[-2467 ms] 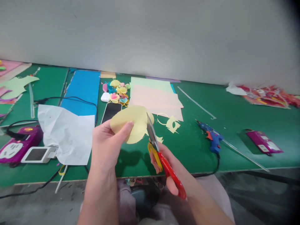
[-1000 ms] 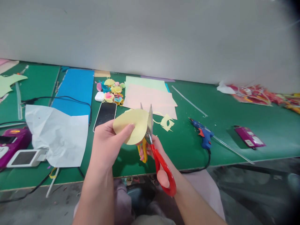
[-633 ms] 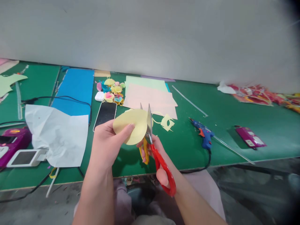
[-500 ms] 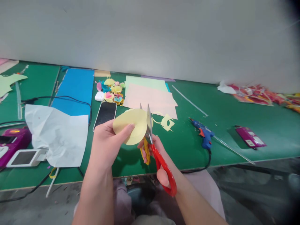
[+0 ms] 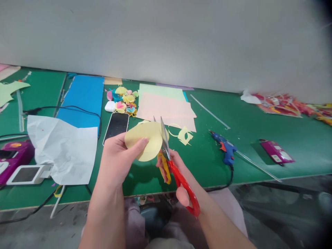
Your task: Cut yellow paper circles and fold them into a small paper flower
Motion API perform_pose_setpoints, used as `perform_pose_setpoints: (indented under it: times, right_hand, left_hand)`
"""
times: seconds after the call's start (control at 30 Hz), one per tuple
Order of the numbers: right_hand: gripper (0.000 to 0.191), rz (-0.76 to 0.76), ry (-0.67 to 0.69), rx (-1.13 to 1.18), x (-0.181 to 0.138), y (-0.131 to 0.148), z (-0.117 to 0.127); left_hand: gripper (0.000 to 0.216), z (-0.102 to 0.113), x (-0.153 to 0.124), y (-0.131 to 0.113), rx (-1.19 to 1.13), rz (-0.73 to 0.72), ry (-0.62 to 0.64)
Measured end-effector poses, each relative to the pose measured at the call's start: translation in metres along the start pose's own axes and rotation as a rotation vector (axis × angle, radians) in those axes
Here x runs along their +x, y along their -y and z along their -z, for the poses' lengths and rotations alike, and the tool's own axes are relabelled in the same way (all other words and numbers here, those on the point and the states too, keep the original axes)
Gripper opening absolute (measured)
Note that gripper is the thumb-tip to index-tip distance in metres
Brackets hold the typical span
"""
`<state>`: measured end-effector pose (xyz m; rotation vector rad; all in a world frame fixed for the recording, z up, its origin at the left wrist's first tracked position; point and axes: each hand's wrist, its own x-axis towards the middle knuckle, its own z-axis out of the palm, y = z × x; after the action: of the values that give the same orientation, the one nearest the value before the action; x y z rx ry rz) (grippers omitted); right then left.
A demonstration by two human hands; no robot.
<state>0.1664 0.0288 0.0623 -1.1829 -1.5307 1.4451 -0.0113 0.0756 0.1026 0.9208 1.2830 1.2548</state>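
Pinched between the thumb and fingers of my left hand (image 5: pixel 120 157) is a round piece of pale yellow paper (image 5: pixel 145 140), held up above the green table. My right hand (image 5: pixel 178 173) grips a pair of scissors (image 5: pixel 178 174) with one red and one yellow handle. Their blades, slightly parted, point away from me and reach the paper's right edge, with a bit of yellow showing beyond them. Below the paper my right fingers are partly hidden. Yellow paper scraps (image 5: pixel 184 135) lie on the table just past the blades.
Pink paper sheets (image 5: pixel 166 105) lie behind my hands. To the left are a phone (image 5: pixel 116 126), small paper flowers (image 5: pixel 127 100), a blue board (image 5: pixel 81 98) and crumpled white paper (image 5: pixel 64 148). On the right rest a blue glue gun (image 5: pixel 225 147) and a purple box (image 5: pixel 277 151).
The scissors have turned slightly, their tips moving a little left and the red handle shifting right. The yellow paper and my left hand stay almost in place.
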Motion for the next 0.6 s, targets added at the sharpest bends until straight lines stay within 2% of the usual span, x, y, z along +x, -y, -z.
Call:
perform_pose_setpoints:
  times: [0.1, 0.37, 0.6]
  right_hand:
    - [0.102, 0.035, -0.002, 0.083, -0.0041, 0.0025, 0.0027]
    - [0.101, 0.013, 0.026, 0.111, -0.0073, -0.0053, 0.0075]
    - [0.103, -0.05, 0.023, 0.128, -0.0106, -0.0036, 0.01]
  left_hand:
    - [0.023, 0.0015, 0.0008, 0.0018, 0.008, 0.002, 0.012]
    - [0.024, 0.0025, 0.0008, 0.0029, 0.025, 0.003, 0.026]
    - [0.026, 0.0042, 0.0013, 0.0037, 0.037, -0.008, 0.045]
